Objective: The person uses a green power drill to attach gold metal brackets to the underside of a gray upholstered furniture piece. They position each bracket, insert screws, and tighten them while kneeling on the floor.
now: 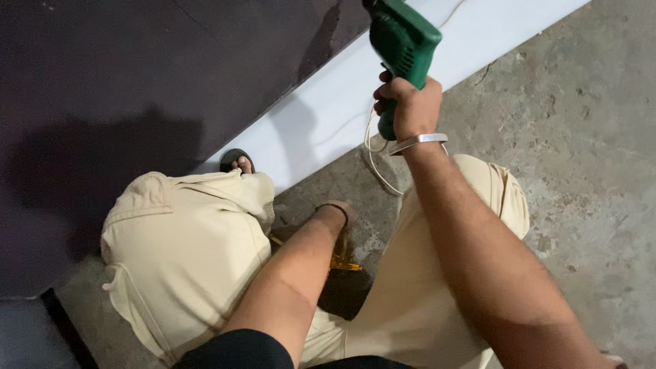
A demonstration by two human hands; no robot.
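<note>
At the far left lies a dark board [137, 82], flat and matte, with your shadow across it; a white panel [321, 116] runs along its edge as a slanted strip toward the top right. Your sandalled foot [237, 162] stands at the edge of that strip, just above your left knee in cream trousers [184, 253]. Between your knees, your left hand [339, 217] reaches down toward the concrete floor [581, 171]; it wears a dark band at the wrist, and its fingers are hidden behind the wrist, so you cannot tell whether they are spread or closed. Just below that hand a small yellow thing [344, 261] shows against a dark patch on the floor, too blurred to name. Up and to the right, well apart from the left hand, your right hand [408, 108] is wrapped tight around the handle of a green power drill [402, 48], raised above the white panel. A metal bangle [418, 141] sits on that wrist, and a white cord [374, 154] hangs from the drill's handle toward the floor.
</note>
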